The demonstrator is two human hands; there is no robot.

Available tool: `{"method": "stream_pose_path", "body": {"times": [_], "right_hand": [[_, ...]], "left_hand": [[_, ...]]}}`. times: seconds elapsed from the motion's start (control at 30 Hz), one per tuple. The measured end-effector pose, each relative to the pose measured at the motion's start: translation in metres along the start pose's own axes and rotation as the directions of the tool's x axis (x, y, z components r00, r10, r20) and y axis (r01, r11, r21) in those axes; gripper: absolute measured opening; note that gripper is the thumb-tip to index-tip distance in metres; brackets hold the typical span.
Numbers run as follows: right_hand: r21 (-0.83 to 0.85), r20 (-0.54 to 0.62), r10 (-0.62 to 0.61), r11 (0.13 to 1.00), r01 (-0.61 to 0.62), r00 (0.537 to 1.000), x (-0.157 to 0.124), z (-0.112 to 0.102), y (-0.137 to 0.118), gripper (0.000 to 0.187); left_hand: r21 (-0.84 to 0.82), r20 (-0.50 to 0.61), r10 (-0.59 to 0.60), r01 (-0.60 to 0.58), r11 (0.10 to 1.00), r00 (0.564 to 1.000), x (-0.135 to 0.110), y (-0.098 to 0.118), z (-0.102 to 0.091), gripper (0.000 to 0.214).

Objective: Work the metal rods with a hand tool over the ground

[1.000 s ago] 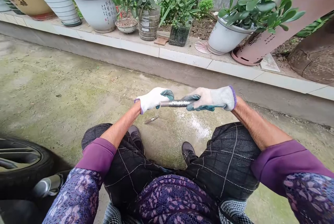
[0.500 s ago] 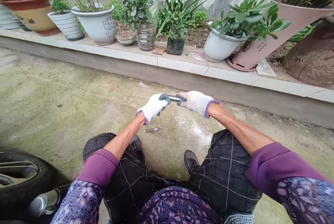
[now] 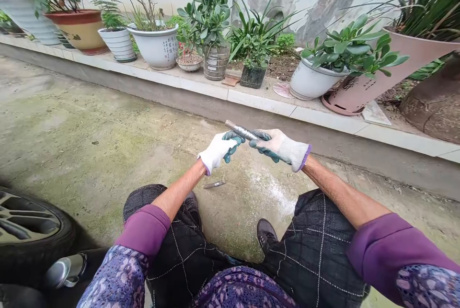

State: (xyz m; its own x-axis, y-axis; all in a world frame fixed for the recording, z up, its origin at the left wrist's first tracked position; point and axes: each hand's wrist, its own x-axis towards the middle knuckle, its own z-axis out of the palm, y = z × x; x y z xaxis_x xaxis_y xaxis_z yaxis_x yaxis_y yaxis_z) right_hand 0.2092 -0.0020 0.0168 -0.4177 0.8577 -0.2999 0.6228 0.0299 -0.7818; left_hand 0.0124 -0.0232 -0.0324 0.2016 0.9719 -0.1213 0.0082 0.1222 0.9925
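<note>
My right hand [image 3: 273, 147], in a white glove with a dark green coated palm, is closed round the right end of a metal rod [image 3: 245, 132] with shiny ridges like screw thread. The rod's dull grey left end sticks out bare, tilted up and away. Just below it, my left hand [image 3: 224, 147], gloved alike, has its fingers curled in close to the rod; whether they touch it or pinch something is hidden. A short, similar rod piece [image 3: 214, 185] lies on the ground between my feet, nearer the left shoe.
White powder [image 3: 275, 190] is scattered on the concrete before my right shoe [image 3: 266, 233]. A low tiled ledge [image 3: 201, 88] with several potted plants runs across ahead. At the lower left are a car wheel [image 3: 28, 222] and a metal cup [image 3: 64, 269].
The rod has swung from nearly level to tilted, and its left end, earlier inside my left hand, now shows bare. My right hand has turned its palm side more into sight.
</note>
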Motion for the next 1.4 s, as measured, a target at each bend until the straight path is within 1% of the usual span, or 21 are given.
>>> {"method": "stream_pose_path", "body": {"times": [0.13, 0.23, 0.3, 0.33, 0.4, 0.43, 0.53, 0.6, 0.63, 0.7, 0.77, 0.83, 0.9, 0.97, 1.03, 1.1, 1.17, 1.23, 1.27, 1.33, 1.4], "right_hand": [[0.097, 0.049, 0.021, 0.995, -0.026, 0.999, -0.004, 0.000, -0.001, 0.027], [0.057, 0.016, 0.015, 0.998, -0.016, 1.000, -0.007, 0.000, -0.001, 0.029], [0.023, -0.003, 0.016, 1.000, -0.016, 1.000, -0.009, 0.000, 0.000, 0.030], [0.044, 0.009, 0.032, 0.999, -0.032, 0.999, -0.011, 0.000, 0.001, 0.030], [0.181, 0.096, 0.058, 0.981, -0.075, 0.994, -0.013, -0.001, 0.004, 0.033], [0.281, 0.155, 0.044, 0.956, -0.087, 0.987, -0.014, -0.001, 0.007, 0.035], [0.552, 0.308, -0.107, 0.830, -0.086, 0.945, -0.016, 0.001, 0.016, 0.038], [0.630, 0.379, -0.195, 0.771, -0.098, 0.905, -0.018, 0.003, 0.021, 0.036], [0.636, 0.400, -0.217, 0.765, -0.099, 0.891, -0.018, 0.004, 0.022, 0.034], [0.598, 0.390, -0.225, 0.799, -0.059, 0.893, -0.017, 0.005, 0.022, 0.034], [0.511, 0.333, -0.193, 0.859, -0.005, 0.923, -0.013, 0.007, 0.020, 0.037], [0.401, 0.215, -0.148, 0.915, 0.051, 0.965, -0.006, 0.008, 0.018, 0.040], [0.274, 0.049, -0.141, 0.954, 0.123, 0.989, 0.000, 0.010, 0.018, 0.043], [0.072, -0.116, -0.191, 0.977, 0.200, 0.975, 0.005, 0.012, 0.019, 0.041], [-0.199, -0.223, -0.269, 0.954, 0.226, 0.937, 0.007, 0.015, 0.019, 0.036], [-0.441, -0.279, -0.339, 0.876, 0.194, 0.898, 0.006, 0.017, 0.017, 0.035], [-0.572, -0.292, -0.375, 0.806, 0.154, 0.880, 0.005, 0.019, 0.013, 0.035], [-0.586, -0.290, -0.375, 0.797, 0.146, 0.881, 0.003, 0.020, 0.010, 0.033], [-0.548, -0.285, -0.353, 0.823, 0.150, 0.891, 0.003, 0.020, 0.009, 0.031], [-0.359, -0.253, -0.238, 0.923, 0.137, 0.938, 0.001, 0.021, 0.008, 0.023], [-0.066, -0.108, -0.083, 0.995, 0.076, 0.991, 0.000, 0.021, 0.010, 0.022]], "left_hand": [[0.044, 0.002, 0.028, -0.028, 0.999, 1.000, -0.003, 0.002, 0.000, 0.010], [0.092, -0.013, 0.047, -0.046, 0.995, 0.999, -0.004, 0.002, 0.000, 0.012], [0.106, -0.013, 0.030, -0.028, 0.994, 0.999, -0.005, 0.002, 0.000, 0.012], [0.104, -0.009, 0.020, -0.019, 0.994, 1.000, -0.006, 0.003, -0.001, 0.012], [0.074, 0.017, 0.004, -0.005, 0.997, 1.000, -0.007, 0.007, -0.002, 0.014], [0.045, 0.045, 0.001, -0.003, 0.999, 0.999, -0.009, 0.010, -0.002, 0.018], [-0.104, 0.187, 0.008, 0.012, 0.995, 0.982, -0.015, 0.020, -0.005, 0.041], [-0.176, 0.257, 0.017, 0.029, 0.984, 0.966, -0.019, 0.025, -0.006, 0.053], [-0.188, 0.263, 0.017, 0.034, 0.982, 0.965, -0.020, 0.026, -0.007, 0.055], [-0.178, 0.239, 0.003, 0.041, 0.983, 0.971, -0.021, 0.025, -0.008, 0.056], [-0.162, 0.194, -0.017, 0.049, 0.986, 0.981, -0.019, 0.021, -0.009, 0.055], [-0.157, 0.139, -0.030, 0.052, 0.986, 0.990, -0.014, 0.015, -0.009, 0.050], [-0.162, 0.073, -0.039, 0.050, 0.986, 0.997, -0.008, 0.008, -0.008, 0.040], [-0.182, 0.021, -0.053, 0.056, 0.982, 0.998, -0.002, 0.003, -0.005, 0.031], [-0.208, -0.014, -0.075, 0.071, 0.976, 0.997, 0.003, -0.001, -0.001, 0.026], [-0.240, -0.032, -0.094, 0.083, 0.967, 0.995, 0.005, -0.002, 0.002, 0.023], [-0.262, -0.037, -0.095, 0.082, 0.962, 0.995, 0.005, -0.002, 0.004, 0.020], [-0.267, -0.035, -0.081, 0.068, 0.961, 0.996, 0.004, -0.001, 0.005, 0.019], [-0.263, -0.033, -0.076, 0.065, 0.963, 0.997, 0.002, 0.001, 0.004, 0.020], [-0.257, -0.016, -0.083, 0.076, 0.964, 0.996, -0.001, 0.003, 0.004, 0.022], [-0.238, -0.001, -0.099, 0.096, 0.967, 0.995, -0.004, 0.005, 0.004, 0.021]]}}
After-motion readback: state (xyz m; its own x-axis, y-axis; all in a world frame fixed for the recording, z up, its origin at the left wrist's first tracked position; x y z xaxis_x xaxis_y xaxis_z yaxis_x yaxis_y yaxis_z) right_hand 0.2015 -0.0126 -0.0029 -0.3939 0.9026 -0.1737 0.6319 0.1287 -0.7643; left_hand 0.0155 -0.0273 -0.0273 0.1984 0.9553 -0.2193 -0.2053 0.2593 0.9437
